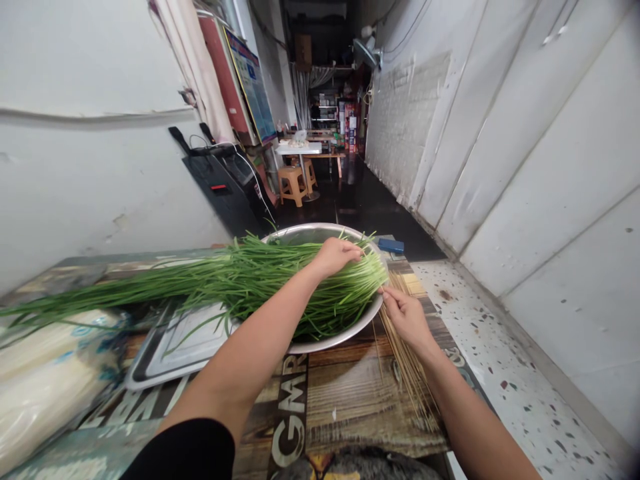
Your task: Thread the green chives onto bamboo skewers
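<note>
A big bunch of green chives (280,273) lies across a round metal basin (325,347), its pale stem ends to the right and its leaf tips trailing left over the table. My left hand (340,257) rests over the bunch, fingers closed on chives near the pale ends. At the basin's right rim, my right hand (404,315) is closed in a pinch beside the stem ends; the thin thing between its fingertips is too small to name. Loose thin wooden skewers (407,370) lie under and beside the right hand.
A metal tray (175,347) and a plastic-wrapped pale pack (60,380) sit left of the basin. Behind its right rim is a small blue object (391,246). Farther off stand a black machine (225,187), orange stools (293,185) and a white table (300,149). A wall (540,167) runs along the right.
</note>
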Tool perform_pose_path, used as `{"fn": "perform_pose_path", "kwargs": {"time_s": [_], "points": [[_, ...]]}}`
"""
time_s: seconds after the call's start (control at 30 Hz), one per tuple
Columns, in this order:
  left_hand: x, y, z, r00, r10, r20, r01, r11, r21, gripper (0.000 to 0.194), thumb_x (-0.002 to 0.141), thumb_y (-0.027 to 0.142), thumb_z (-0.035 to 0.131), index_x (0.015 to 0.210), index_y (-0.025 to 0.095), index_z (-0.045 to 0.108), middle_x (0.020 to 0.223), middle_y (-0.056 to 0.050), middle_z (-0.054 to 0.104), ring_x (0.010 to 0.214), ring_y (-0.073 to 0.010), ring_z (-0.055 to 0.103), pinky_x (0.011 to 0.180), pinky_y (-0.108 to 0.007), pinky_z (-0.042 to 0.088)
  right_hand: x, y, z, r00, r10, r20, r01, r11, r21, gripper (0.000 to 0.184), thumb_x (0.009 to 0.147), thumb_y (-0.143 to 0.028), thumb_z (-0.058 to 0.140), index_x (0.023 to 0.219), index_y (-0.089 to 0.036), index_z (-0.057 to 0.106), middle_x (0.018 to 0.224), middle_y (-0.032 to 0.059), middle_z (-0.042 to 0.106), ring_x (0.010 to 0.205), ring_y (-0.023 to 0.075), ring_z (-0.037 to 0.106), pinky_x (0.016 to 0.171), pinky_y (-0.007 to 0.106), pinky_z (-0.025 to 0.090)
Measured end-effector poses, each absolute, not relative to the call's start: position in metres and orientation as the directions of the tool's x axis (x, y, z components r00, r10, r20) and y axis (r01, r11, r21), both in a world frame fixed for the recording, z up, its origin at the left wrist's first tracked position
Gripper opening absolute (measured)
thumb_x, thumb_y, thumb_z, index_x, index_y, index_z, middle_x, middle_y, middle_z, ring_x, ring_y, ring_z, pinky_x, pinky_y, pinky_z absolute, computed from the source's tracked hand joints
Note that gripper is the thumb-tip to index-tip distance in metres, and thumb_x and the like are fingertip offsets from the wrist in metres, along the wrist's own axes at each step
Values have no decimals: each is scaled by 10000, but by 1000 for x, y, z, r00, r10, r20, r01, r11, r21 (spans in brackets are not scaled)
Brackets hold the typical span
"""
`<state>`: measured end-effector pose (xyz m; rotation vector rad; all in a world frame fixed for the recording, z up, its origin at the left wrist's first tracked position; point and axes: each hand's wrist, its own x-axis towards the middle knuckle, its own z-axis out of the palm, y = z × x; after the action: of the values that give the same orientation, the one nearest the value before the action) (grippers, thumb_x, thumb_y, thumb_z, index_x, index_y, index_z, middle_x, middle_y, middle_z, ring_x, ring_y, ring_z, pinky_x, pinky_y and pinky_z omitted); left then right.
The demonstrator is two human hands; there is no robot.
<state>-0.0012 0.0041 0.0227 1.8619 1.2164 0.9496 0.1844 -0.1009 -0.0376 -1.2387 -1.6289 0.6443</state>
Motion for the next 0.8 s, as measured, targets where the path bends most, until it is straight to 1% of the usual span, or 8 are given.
{"fn": "perform_pose_path", "kwargs": {"time_s": [0.23,0.37,0.57,0.7,0.8], "points": [[-1,4,22,279,941,194,415,-300,859,190,722,239,611,815,125,730,747,-58,722,706,-153,656,762,-279,502,184,-101,-36,-28,931,363,428,340,-837,311,846,-311,469,1012,-183,699,1008,64,704,940,219,654,861,362,503],[-1,4,22,287,937,200,426,-311,850,189,715,245,618,801,124,733,763,-61,724,715,-155,656,767,-278,499,185,-102,-37,-33,932,361,425,340,-839,310,849,-311,471,1019,-184,696,1013,63,703,945,215,653,867,352,500],[-2,5,21,273,936,221,450,-327,831,217,691,274,642,828,136,739,774,-56,727,767,-176,660,772,-279,496,184,-102,-37,-31,937,349,430,327,-841,346,850,-328,462,1026,-129,684,1018,100,698,955,232,648,863,360,498],[-2,4,21,258,940,222,455,-321,831,218,677,263,661,835,134,738,812,-67,729,781,-180,664,768,-281,499,183,-102,-37,-22,935,354,452,325,-831,326,854,-320,455,1010,-153,687,988,81,709,910,224,659,826,346,509],[-1,3,21,257,939,226,466,-326,823,199,668,258,677,818,144,740,858,-69,728,810,-183,665,778,-281,498,183,-103,-37,-12,936,351,463,316,-828,316,854,-313,451,1009,-171,687,938,64,720,826,214,670,764,330,523]]}}
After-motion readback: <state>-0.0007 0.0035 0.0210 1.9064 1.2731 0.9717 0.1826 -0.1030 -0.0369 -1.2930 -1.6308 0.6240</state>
